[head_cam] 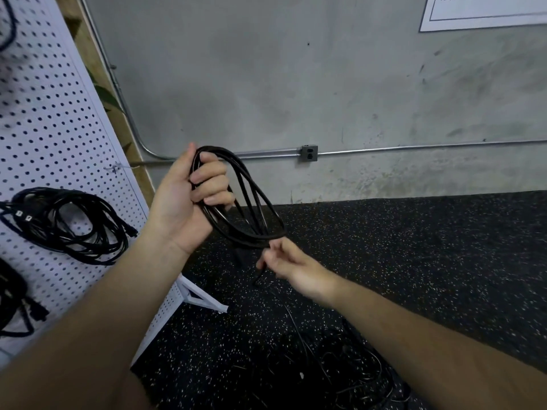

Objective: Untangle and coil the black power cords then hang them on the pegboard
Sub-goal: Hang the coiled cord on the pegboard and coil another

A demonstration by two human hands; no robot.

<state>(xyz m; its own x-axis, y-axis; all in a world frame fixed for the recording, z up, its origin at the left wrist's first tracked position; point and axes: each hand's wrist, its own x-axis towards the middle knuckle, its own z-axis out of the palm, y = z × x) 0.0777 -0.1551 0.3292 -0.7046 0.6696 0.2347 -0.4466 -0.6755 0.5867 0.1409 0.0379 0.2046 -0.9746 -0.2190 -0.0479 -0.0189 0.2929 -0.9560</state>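
Gripping coil [243, 240], left hand [183, 202] is clenching; right hand [293, 266] at five o'clock is pinching tail [259, 276]; easing grip risks loops spilling.

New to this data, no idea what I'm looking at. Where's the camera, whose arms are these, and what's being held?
There is no machine here, only a person working with bare hands. The single picture comes from a wide-angle camera worn on the person's head, looking forward and down, so the two arms reach in from the bottom edge.

The left hand grips a black cord gathered into several loops. The right hand pinches the same cord at the bottom of the loops, where a short end hangs down.

On the left stands a white pegboard with a bundle of cords already hanging on it. Below, on the dark speckled floor, lies a loose tangle of thin cables, hard to make out. Behind is a grey wall with an outlet.
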